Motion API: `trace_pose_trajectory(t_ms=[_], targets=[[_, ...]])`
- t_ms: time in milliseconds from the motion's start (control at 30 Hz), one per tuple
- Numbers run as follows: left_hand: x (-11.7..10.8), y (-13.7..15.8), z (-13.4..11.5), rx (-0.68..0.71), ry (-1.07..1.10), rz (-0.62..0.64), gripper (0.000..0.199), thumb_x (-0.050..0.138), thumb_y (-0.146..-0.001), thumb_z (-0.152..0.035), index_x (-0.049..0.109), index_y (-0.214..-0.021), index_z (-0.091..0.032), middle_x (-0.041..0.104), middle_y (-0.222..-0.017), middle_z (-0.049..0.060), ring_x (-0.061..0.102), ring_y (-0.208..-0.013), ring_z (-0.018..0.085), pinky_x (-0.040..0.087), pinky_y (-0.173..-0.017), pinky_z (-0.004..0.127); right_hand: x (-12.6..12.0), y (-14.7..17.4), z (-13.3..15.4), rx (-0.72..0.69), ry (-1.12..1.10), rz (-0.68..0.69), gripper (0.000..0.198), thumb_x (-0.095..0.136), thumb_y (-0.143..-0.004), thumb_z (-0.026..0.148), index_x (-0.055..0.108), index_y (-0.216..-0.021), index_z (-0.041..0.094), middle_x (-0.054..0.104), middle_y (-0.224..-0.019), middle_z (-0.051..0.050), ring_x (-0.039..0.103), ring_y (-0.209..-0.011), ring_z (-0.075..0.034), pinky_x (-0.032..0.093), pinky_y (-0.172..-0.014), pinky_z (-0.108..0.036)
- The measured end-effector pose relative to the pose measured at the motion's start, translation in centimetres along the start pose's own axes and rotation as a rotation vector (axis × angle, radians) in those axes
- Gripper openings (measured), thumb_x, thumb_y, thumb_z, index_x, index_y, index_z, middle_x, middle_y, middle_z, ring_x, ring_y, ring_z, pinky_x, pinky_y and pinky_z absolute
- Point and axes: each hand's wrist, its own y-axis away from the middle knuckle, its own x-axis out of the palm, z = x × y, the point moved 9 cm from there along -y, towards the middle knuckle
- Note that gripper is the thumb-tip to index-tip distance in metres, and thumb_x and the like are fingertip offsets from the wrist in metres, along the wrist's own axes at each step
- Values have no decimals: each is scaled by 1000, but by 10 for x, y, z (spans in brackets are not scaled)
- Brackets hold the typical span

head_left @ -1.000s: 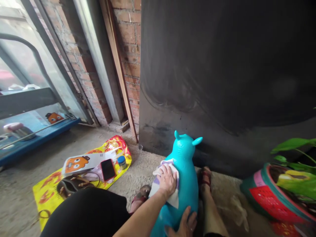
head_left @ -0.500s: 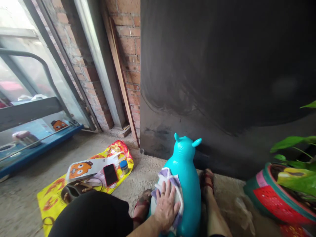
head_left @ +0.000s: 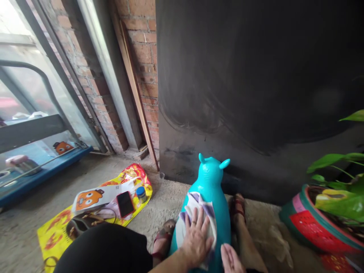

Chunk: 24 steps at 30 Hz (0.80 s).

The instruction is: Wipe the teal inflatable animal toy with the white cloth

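A shiny turquoise inflatable animal toy with two small ears stands between my legs. A white and purple cloth is spread over its back, left of the middle. My left hand, with a ring on one finger, lies flat on this cloth, fingers spread, pressing it against the toy. At the lower edge my right hand shows in part beside the toy's right flank, its fingers stretched out close together and holding nothing visible. Whether its fingertips touch the toy, I cannot tell.
On the left, a yellow sheet bears a phone, a blue-lidded jar and a bag. A blue cart stands beyond. A dark board rises ahead; a potted plant stands right.
My right hand has come into view at the bottom, beside the toy. The left hand and the cloth have shifted slightly right on the toy's back. The view has moved a little.
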Motion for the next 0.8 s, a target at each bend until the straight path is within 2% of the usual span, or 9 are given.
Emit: trace_pose_trajectory(t_ms=[100, 167, 300, 367, 467, 600, 633, 700, 800], targets=[[11, 19, 4, 5, 37, 88, 74, 47, -84, -62, 14, -148, -44, -4, -160, -5, -9, -148, 31, -2, -117, 70, 9, 24, -10, 46, -17, -48, 116, 24, -57, 97, 52, -126, 8, 68, -105, -19, 67, -95, -31, 54, -86, -39], [11, 22, 8, -4, 48, 130, 74, 49, -84, -58, 17, -148, -42, -3, -160, -4, -8, -148, 31, 0, -117, 71, 13, 23, 5, 36, 48, -91, 112, 22, -60, 93, 52, -124, 6, 64, -109, -23, 64, -102, -34, 50, -93, -43], [-1, 22, 20, -13, 47, 118, 70, 47, -88, -41, 16, -150, -34, 1, -159, -1, -2, -149, 28, 10, -121, 61, 22, 7, 57, -147, 218, -151, 64, 24, -74, 70, 62, -92, 21, 63, -103, -17, 61, -101, -35, 47, -90, -46], [-3, 21, 34, -91, 18, 81, 69, 45, -89, -42, 16, -150, -29, 2, -159, 1, -2, -149, 28, 12, -123, 56, 22, -3, 63, -187, 209, -146, 48, 26, -76, 62, 58, -75, 26, 65, -95, -12, 62, -95, -31, 48, -88, -42], [5, 16, 49, -185, -34, 56, 74, 49, -87, -47, 17, -150, -27, 1, -158, 3, -2, -148, 30, 14, -123, 55, 0, -20, 32, -29, 158, -220, 51, 24, -76, 60, 59, -82, 23, 68, -95, -16, 64, -90, -32, 51, -83, -43], [6, 3, 46, -187, -47, -57, 73, 47, -90, -46, 8, -150, -33, -3, -159, 1, -3, -148, 30, 17, -121, 58, -29, -20, -2, 170, 139, -366, 64, 19, -80, 58, 60, -100, 13, 67, -101, -24, 64, -91, -35, 52, -79, -48], [5, 1, 43, -178, -46, -65, 72, 45, -91, -47, 7, -150, -34, -4, -159, 1, -3, -148, 30, 17, -121, 58, -32, -16, 4, 134, 127, -414, 65, 19, -82, 59, 60, -105, 14, 66, -107, -23, 63, -96, -35, 51, -82, -49], [2, -1, 39, -161, -51, -64, 69, 41, -92, -50, 6, -150, -33, -3, -159, 2, -3, -148, 31, 18, -121, 58, -25, -7, 36, -109, 97, -472, 67, 22, -86, 62, 58, -117, 14, 61, -123, -20, 58, -111, -32, 48, -95, -46], [-3, 3, 36, -146, -56, -48, 65, 34, -94, -53, 9, -150, -30, 0, -159, 3, -1, -148, 30, 17, -121, 59, 19, 7, 85, -531, 252, -369, 67, 23, -93, 62, 53, -132, 18, 49, -143, -13, 43, -133, -30, 41, -107, -49]])
